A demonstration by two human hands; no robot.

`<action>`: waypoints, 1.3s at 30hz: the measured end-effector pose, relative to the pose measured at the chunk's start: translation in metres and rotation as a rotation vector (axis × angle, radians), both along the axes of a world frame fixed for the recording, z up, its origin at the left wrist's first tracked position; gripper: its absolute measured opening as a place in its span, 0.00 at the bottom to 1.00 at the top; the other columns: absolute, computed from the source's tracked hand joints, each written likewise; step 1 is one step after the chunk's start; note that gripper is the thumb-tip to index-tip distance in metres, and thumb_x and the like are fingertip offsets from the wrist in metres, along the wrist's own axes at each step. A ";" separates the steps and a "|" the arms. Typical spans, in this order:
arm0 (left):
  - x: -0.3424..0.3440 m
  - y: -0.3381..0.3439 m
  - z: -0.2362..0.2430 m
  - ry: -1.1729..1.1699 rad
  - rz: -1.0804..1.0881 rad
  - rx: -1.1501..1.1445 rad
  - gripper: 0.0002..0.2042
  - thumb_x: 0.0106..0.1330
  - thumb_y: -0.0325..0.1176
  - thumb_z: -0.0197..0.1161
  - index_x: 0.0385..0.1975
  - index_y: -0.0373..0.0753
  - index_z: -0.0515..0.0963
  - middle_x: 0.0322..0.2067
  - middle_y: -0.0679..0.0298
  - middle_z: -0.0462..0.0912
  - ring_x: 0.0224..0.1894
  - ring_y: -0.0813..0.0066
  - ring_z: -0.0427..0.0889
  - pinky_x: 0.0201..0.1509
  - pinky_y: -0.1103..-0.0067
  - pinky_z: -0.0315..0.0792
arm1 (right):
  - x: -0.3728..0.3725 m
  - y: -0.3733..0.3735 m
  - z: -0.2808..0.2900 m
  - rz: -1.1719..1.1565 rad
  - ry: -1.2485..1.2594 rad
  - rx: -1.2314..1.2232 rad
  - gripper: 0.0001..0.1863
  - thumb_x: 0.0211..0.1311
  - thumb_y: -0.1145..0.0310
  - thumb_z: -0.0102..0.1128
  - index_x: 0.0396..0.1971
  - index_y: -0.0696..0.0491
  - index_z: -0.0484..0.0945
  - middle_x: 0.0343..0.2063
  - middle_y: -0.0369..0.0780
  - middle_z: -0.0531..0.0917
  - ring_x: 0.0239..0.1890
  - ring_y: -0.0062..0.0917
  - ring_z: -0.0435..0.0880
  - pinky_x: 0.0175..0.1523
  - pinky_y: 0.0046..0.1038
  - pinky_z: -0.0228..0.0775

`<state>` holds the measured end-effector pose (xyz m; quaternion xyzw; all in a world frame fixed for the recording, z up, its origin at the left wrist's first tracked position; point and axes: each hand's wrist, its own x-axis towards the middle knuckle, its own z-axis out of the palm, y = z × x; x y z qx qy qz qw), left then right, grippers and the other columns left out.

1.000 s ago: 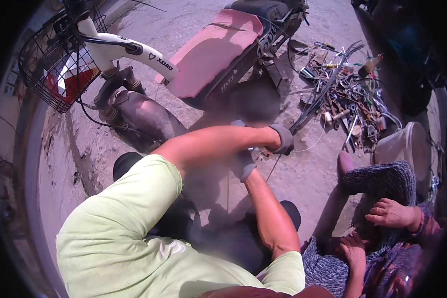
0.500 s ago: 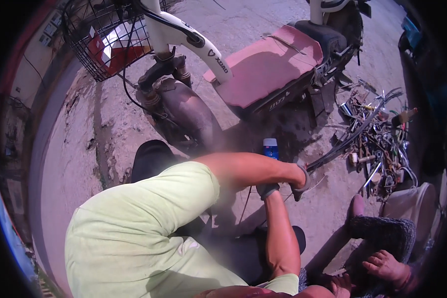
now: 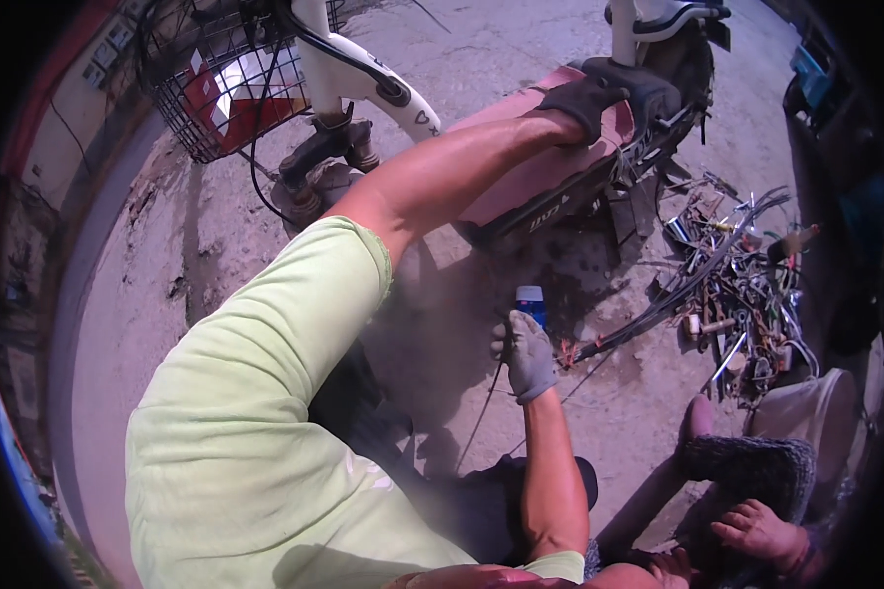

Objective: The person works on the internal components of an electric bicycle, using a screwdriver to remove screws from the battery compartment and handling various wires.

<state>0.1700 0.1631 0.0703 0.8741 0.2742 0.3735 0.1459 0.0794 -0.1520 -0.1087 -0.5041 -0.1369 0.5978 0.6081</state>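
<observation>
My left hand [image 3: 584, 106], in a dark glove, reaches over the pink mat [image 3: 521, 196] on the scooter's footboard, near its rear end; its dark fingers are too unclear to read. My right hand [image 3: 526, 355], in a grey glove, has its fingers curled on a thin dark rod or cable [image 3: 479, 420] that runs down across the ground. Just behind that hand stands a small blue bottle with a white cap [image 3: 529, 297]. Dark cables [image 3: 638, 319] stretch to its right toward a heap of tools and metal parts [image 3: 732, 299].
The white scooter [image 3: 324, 64] has a wire basket [image 3: 201, 118] holding a red-and-white item. Another person sits at lower right, one hand [image 3: 761, 535] on the lap, beside a pale bucket [image 3: 805, 417]. A wall [image 3: 44, 147] runs along the left edge.
My left hand has moved up from beside my right hand onto the pink mat. My right hand has shifted slightly, coming into clearer view below the bottle.
</observation>
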 end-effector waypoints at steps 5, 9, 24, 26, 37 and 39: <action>-0.013 0.032 -0.028 0.472 0.099 0.032 0.12 0.60 0.34 0.63 0.43 0.45 0.86 0.43 0.51 0.86 0.47 0.52 0.85 0.52 0.65 0.77 | -0.006 0.002 0.010 0.077 -0.065 0.055 0.18 0.77 0.57 0.53 0.53 0.55 0.78 0.29 0.36 0.82 0.25 0.17 0.80 0.32 0.21 0.75; -0.005 -0.008 -0.016 0.381 -0.028 0.138 0.10 0.60 0.33 0.63 0.40 0.44 0.86 0.42 0.53 0.87 0.46 0.53 0.85 0.51 0.65 0.78 | 0.003 -0.006 0.015 0.035 -0.044 0.071 0.18 0.78 0.57 0.52 0.53 0.55 0.79 0.28 0.34 0.80 0.25 0.16 0.79 0.31 0.21 0.74; 0.070 -0.193 -0.054 0.303 -0.885 0.399 0.09 0.56 0.29 0.61 0.36 0.45 0.85 0.40 0.55 0.83 0.46 0.50 0.84 0.47 0.62 0.79 | 0.069 -0.006 -0.008 -0.274 0.022 0.163 0.19 0.80 0.62 0.43 0.57 0.56 0.77 0.30 0.31 0.77 0.28 0.14 0.73 0.37 0.17 0.70; 0.058 -0.179 -0.088 0.503 -0.878 0.246 0.16 0.56 0.27 0.62 0.45 0.48 0.84 0.53 0.56 0.80 0.54 0.50 0.81 0.53 0.61 0.77 | 0.061 -0.002 -0.010 -0.290 0.038 0.231 0.19 0.80 0.63 0.43 0.58 0.57 0.76 0.33 0.31 0.79 0.29 0.14 0.74 0.38 0.17 0.70; -0.115 -0.175 -0.252 0.163 -0.184 -1.126 0.16 0.71 0.45 0.64 0.39 0.36 0.85 0.43 0.56 0.85 0.46 0.69 0.85 0.46 0.75 0.78 | 0.074 -0.020 0.002 -0.364 0.085 0.145 0.20 0.78 0.58 0.50 0.60 0.55 0.75 0.33 0.33 0.81 0.27 0.12 0.73 0.27 0.14 0.62; -0.157 -0.175 -0.300 0.271 -0.071 -1.415 0.17 0.71 0.46 0.63 0.40 0.36 0.84 0.42 0.57 0.85 0.45 0.69 0.85 0.45 0.75 0.78 | 0.071 -0.018 0.005 -0.358 0.138 0.146 0.20 0.78 0.60 0.49 0.60 0.55 0.74 0.33 0.33 0.81 0.27 0.12 0.73 0.27 0.14 0.62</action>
